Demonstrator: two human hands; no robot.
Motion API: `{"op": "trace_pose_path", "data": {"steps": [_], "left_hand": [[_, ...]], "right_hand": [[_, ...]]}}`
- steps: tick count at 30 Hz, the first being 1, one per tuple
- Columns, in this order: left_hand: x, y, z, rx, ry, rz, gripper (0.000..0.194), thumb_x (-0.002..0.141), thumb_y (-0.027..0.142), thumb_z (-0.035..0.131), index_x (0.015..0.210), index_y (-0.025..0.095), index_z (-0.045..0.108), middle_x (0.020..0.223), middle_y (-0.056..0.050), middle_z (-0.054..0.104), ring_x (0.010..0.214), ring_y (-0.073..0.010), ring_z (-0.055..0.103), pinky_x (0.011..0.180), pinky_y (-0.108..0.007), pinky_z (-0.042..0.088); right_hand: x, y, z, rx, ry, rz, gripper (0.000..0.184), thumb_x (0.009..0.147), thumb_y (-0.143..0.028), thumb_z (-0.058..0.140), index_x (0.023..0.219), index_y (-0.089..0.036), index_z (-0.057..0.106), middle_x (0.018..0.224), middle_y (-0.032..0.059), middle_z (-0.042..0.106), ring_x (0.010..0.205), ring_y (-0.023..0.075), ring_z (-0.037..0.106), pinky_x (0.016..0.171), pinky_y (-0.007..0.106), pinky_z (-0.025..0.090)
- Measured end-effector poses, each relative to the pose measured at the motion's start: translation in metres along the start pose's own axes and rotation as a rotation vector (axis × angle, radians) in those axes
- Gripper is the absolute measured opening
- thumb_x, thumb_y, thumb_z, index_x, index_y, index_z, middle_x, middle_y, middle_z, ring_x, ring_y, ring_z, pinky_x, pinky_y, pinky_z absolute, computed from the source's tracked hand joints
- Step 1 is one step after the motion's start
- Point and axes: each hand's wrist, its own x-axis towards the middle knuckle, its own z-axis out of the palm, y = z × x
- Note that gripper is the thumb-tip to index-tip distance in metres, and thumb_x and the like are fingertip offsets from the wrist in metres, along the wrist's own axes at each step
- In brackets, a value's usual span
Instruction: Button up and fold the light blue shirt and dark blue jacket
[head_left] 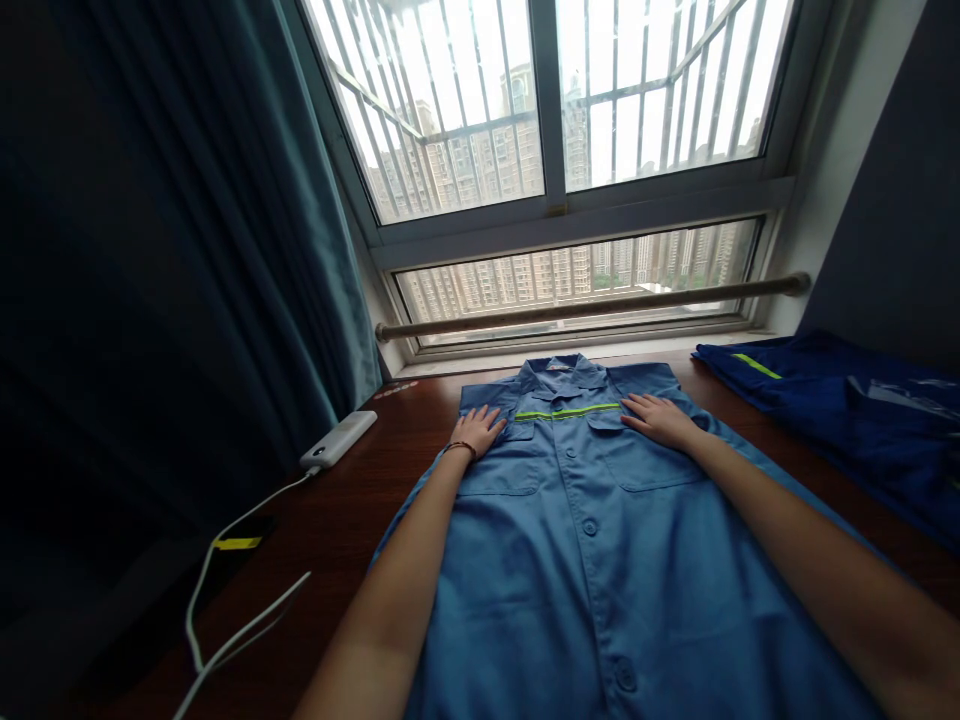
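A blue short-sleeved work shirt (517, 560) lies front side up, its collar toward the window and its button placket running down the middle. A yellow-green reflective strip crosses its chest above two flap pockets. My left hand (477, 430) rests flat on the shirt's left chest side as I see it, fingers spread, a dark bracelet on the wrist. Opposite it, my right hand (658, 420) lies flat with fingers apart near the right pocket flap. Neither hand grips anything. My forearms cover parts of the shirt's sides.
A white power bank (339, 440) with a white cable (247, 518) sits on the brown wooden surface (337, 535) at left. Dark blue folded clothing (832, 410) lies at right. Beyond are a barred window and a horizontal rail (592, 308); a blue curtain (277, 220) hangs at left.
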Motion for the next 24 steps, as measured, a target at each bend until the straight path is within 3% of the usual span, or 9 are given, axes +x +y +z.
{"op": "trace_pose_path", "data": {"steps": [3, 5, 8, 11, 14, 17, 20, 24], "left_hand": [[0.000, -0.005, -0.002, 0.016, -0.016, -0.094, 0.068, 0.075, 0.069, 0.009, 0.132, 0.038, 0.024, 0.143, 0.000, 0.018, 0.129, -0.0288, 0.018, 0.098, -0.054, 0.016], [-0.001, -0.007, -0.002, 0.018, -0.016, -0.105, 0.069, 0.074, 0.070, 0.008, 0.132, 0.038, 0.024, 0.144, 0.000, 0.017, 0.129, -0.0292, 0.017, 0.098, -0.055, 0.016], [-0.002, -0.007, -0.001, 0.021, -0.011, -0.108, 0.070, 0.073, 0.071, 0.010, 0.132, 0.037, 0.024, 0.144, -0.001, 0.016, 0.129, -0.0301, 0.016, 0.098, -0.057, 0.013], [-0.001, -0.004, -0.005, 0.014, -0.040, -0.125, 0.070, 0.072, 0.071, 0.016, 0.132, 0.037, 0.024, 0.143, -0.002, 0.017, 0.129, -0.0319, 0.015, 0.097, -0.060, 0.012], [0.005, -0.004, -0.013, -0.054, -0.063, -0.122, 0.068, 0.068, 0.070, 0.030, 0.127, 0.037, 0.036, 0.140, -0.005, 0.026, 0.126, -0.0343, 0.022, 0.095, -0.062, 0.013], [0.021, -0.012, -0.023, -0.296, 0.045, -0.196, 0.058, 0.063, 0.065, 0.047, 0.107, 0.028, 0.056, 0.126, -0.010, 0.045, 0.118, -0.0345, 0.037, 0.095, -0.056, 0.023], [0.042, -0.030, -0.032, -0.479, 0.196, -0.366, 0.051, 0.063, 0.055, 0.056, 0.094, 0.015, 0.059, 0.114, -0.018, 0.053, 0.113, -0.0347, 0.043, 0.091, -0.048, 0.033], [0.071, -0.055, -0.036, -0.598, 0.173, -0.465, 0.039, 0.052, 0.038, 0.072, 0.076, 0.009, 0.059, 0.082, -0.018, 0.063, 0.089, -0.0327, 0.058, 0.075, -0.044, 0.045]], "right_hand": [[0.003, 0.008, -0.009, 0.129, -0.004, 0.033, 0.059, 0.082, -0.060, 0.020, 0.124, -0.026, 0.044, 0.128, 0.0031, 0.045, 0.116, 0.0237, 0.041, 0.094, 0.037, 0.033], [0.003, 0.017, -0.015, 0.188, 0.077, 0.145, 0.060, 0.086, -0.054, 0.011, 0.122, -0.022, 0.047, 0.122, 0.0050, 0.051, 0.112, 0.0217, 0.045, 0.092, 0.033, 0.036], [-0.002, 0.031, -0.015, 0.132, 0.153, 0.289, 0.059, 0.086, -0.052, 0.014, 0.128, -0.020, 0.038, 0.131, 0.0075, 0.041, 0.120, 0.0256, 0.035, 0.097, 0.041, 0.029], [-0.006, 0.035, -0.007, 0.060, -0.045, 0.333, 0.060, 0.082, -0.057, 0.023, 0.131, -0.026, 0.032, 0.140, 0.0038, 0.025, 0.126, 0.0304, 0.023, 0.098, 0.053, 0.020], [0.004, 0.033, -0.004, 0.049, -0.163, 0.409, 0.061, 0.078, -0.058, 0.029, 0.129, -0.026, 0.036, 0.140, 0.0057, 0.024, 0.125, 0.0356, 0.021, 0.095, 0.062, 0.016], [0.030, 0.040, -0.012, 0.126, -0.067, 0.517, 0.054, 0.073, -0.057, 0.042, 0.108, -0.019, 0.058, 0.121, 0.0137, 0.049, 0.115, 0.0391, 0.037, 0.089, 0.061, 0.025], [0.059, 0.062, -0.020, 0.198, 0.081, 0.619, 0.046, 0.074, -0.049, 0.047, 0.095, -0.011, 0.062, 0.099, 0.0186, 0.059, 0.101, 0.0337, 0.051, 0.082, 0.047, 0.041], [0.084, 0.087, -0.023, 0.237, 0.098, 0.666, 0.040, 0.067, -0.048, 0.058, 0.083, -0.012, 0.063, 0.076, 0.0130, 0.064, 0.077, 0.0266, 0.060, 0.064, 0.037, 0.049]]}}
